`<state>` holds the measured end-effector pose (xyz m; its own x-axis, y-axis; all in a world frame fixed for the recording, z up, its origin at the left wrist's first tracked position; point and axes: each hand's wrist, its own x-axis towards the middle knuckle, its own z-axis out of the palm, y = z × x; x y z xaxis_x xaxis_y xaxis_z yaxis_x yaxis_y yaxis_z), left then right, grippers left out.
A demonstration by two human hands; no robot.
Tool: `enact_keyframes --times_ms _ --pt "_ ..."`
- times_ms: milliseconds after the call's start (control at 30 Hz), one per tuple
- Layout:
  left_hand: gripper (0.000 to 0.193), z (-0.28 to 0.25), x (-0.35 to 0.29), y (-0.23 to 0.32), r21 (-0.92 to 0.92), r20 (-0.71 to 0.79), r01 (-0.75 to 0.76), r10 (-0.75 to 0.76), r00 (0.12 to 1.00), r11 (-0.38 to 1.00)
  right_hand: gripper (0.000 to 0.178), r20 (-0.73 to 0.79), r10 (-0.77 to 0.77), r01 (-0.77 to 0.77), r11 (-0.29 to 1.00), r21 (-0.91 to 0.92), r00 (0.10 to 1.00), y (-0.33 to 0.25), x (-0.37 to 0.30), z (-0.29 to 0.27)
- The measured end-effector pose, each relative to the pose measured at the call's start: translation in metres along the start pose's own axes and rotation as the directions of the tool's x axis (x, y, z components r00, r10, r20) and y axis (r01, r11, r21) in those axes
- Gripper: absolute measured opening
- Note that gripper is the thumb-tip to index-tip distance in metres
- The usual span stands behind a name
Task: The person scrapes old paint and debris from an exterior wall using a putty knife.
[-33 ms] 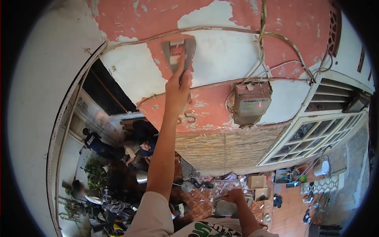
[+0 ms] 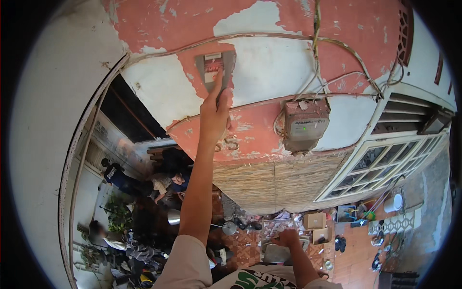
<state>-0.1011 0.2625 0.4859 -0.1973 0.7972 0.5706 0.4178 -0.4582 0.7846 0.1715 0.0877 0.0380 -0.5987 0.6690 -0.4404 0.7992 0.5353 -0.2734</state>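
Note:
My left hand (image 2: 215, 108), arm stretched up, grips a scraper (image 2: 213, 62) with a wide grey blade and a red and white middle. Its index finger lies along the tool. The scraper is held up against the wall, over a patch of pink paint (image 2: 190, 65) beside bare white plaster (image 2: 267, 67). Low in front of my body, my right hand (image 2: 287, 238) is closed. What its fingers hold is hidden, though a grey flat-topped object (image 2: 276, 254) lies just below it.
An electric meter (image 2: 306, 123) juts from the wall, right of my raised arm. Cables (image 2: 250, 34) run across the wall. Far below are several people (image 2: 120, 176), plants (image 2: 118, 214), cardboard boxes (image 2: 315, 221), a white bucket (image 2: 393, 203) and paint flakes on tiled floor. A barred window (image 2: 380, 164) stands right.
The scraper has shifted and turned slightly on the wall with my left hand. A red light on the meter has gone out. My right hand stays in about the same place.

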Motion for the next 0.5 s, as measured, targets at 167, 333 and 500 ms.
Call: enact_keyframes --times_ms 167,333,500 --pt "0.051 -0.005 0.003 0.008 0.076 -0.029 0.023 -0.021 0.999 0.997 0.070 -0.056 0.003 -0.003 1.000 0.016 0.998 -0.004 0.002 -0.003" --pt "0.051 -0.001 0.006 0.014 0.086 -0.018 0.048 -0.046 0.999 0.995 0.074 0.036 0.034 -0.035 0.999 0.023 0.999 0.001 0.012 -0.008" --pt "0.052 0.011 0.012 0.029 0.050 -0.054 -0.024 0.027 0.998 0.998 0.078 0.095 0.000 -0.004 0.999 0.038 0.995 0.011 0.008 0.001"
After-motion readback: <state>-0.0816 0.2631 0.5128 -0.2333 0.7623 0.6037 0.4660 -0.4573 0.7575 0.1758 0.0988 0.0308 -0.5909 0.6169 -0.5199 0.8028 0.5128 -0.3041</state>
